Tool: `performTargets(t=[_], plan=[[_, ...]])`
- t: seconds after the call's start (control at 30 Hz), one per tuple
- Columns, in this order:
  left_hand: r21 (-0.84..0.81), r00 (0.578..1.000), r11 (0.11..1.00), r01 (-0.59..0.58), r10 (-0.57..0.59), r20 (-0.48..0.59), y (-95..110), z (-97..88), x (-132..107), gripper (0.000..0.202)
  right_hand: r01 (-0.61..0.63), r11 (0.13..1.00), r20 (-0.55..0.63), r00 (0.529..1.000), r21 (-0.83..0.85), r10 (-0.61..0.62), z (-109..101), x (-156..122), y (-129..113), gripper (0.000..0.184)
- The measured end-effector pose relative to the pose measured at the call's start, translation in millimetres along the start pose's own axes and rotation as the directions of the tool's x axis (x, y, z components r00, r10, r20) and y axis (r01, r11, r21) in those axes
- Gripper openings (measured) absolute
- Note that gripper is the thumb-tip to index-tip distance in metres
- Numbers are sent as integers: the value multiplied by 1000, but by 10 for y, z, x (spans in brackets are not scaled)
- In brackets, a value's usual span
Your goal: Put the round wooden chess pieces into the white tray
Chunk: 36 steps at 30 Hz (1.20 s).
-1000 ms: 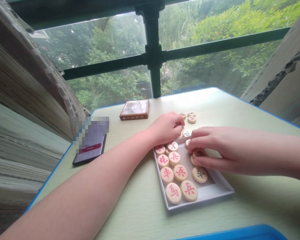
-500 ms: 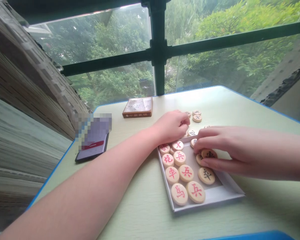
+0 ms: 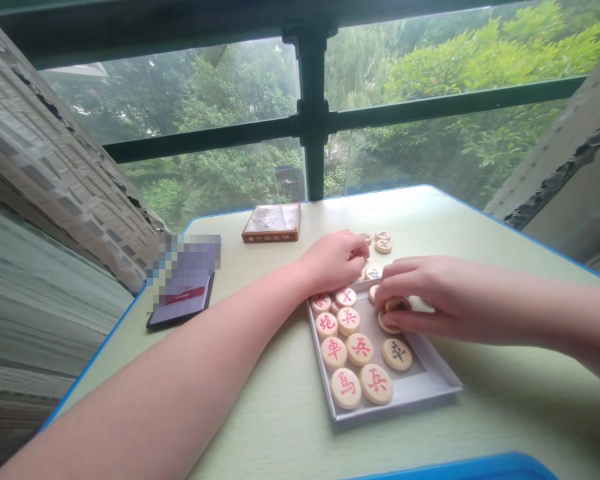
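Observation:
A shallow grey box tray [image 3: 430, 387] lies on the pale green table [image 3: 280, 413] and holds several round wooden chess pieces with red or black characters [image 3: 360, 348]. My left hand [image 3: 333, 261] is curled at the tray's far left corner, fingers pinched over loose pieces there; what it grips is hidden. My right hand [image 3: 430, 297] reaches in from the right, fingers closed on a black-marked piece [image 3: 397, 305] over the tray. A few loose pieces [image 3: 383, 244] lie beyond the tray.
A brown box lid [image 3: 271, 223] sits near the table's far edge. A dark phone [image 3: 180, 303] lies at the left edge. A window with a dark frame [image 3: 314, 113] is behind. A blue object's edge [image 3: 460, 467] shows at bottom.
Both hands stay at the tray's far end with only slight shifts; my right fingers have closed more tightly over the black-marked piece. The camera view has shifted slightly.

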<state>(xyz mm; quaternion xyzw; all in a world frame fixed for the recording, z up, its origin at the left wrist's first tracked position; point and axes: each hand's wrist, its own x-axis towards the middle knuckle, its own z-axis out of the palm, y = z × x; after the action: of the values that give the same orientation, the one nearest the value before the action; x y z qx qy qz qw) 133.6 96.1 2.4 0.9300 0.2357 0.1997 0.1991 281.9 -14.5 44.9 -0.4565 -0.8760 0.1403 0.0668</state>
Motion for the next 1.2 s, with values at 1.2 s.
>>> performTargets(t=[1.2], plan=[[-93, 995, 990, 104, -102, 18, 34, -1, -23, 23, 2, 982, 129, 991, 187, -27, -104, -28, -9, 14]])
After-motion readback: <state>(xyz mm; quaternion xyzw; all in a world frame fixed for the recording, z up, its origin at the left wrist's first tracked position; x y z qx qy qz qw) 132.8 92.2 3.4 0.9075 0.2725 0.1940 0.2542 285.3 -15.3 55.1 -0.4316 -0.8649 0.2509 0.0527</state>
